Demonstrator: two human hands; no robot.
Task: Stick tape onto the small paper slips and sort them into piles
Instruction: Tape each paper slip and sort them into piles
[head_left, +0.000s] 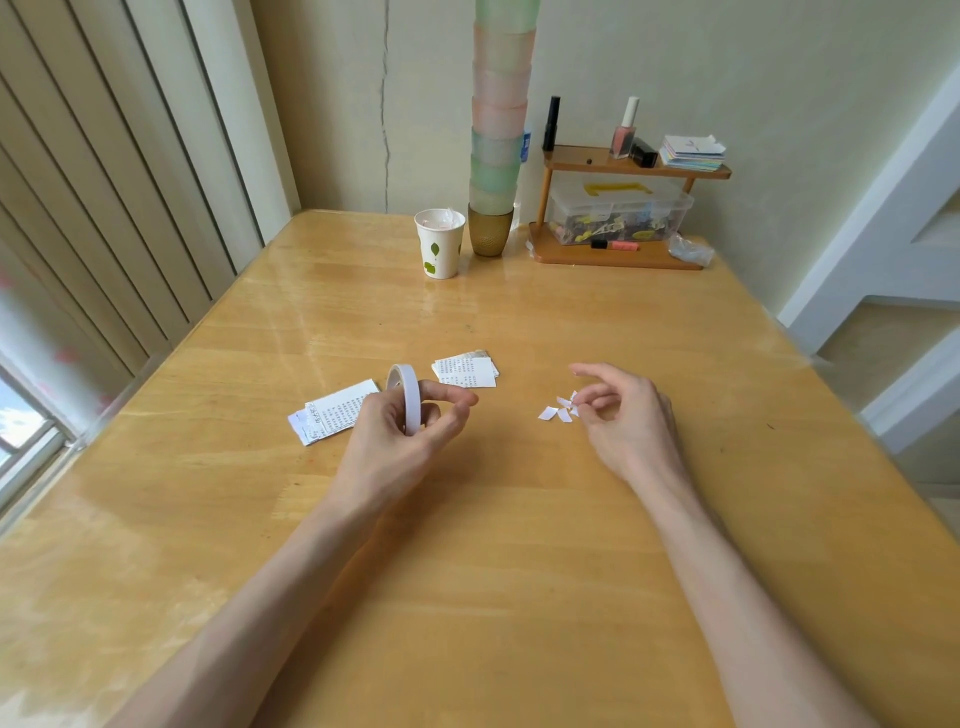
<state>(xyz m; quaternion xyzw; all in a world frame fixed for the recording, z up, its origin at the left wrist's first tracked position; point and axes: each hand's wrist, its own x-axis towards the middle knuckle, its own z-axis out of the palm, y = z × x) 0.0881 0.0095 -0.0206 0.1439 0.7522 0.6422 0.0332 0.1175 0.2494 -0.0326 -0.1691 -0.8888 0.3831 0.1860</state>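
Your left hand (400, 431) sits just left of the frame's centre, thumb and fingers curled round the white tape roll (404, 397), which stands on edge in your grip. Your right hand (623, 410) is right of centre, index finger stretched out, thumb and a curled finger pinching one of the small white scraps (557, 412) that lie in a cluster on the wooden table (467, 545). One pile of printed slips (337, 415) lies left of the roll, partly behind your left hand; a second pile (465, 370) lies just above centre. A paper cup (439, 243) stands toward the top, beside a tall stack of cups (498, 130).
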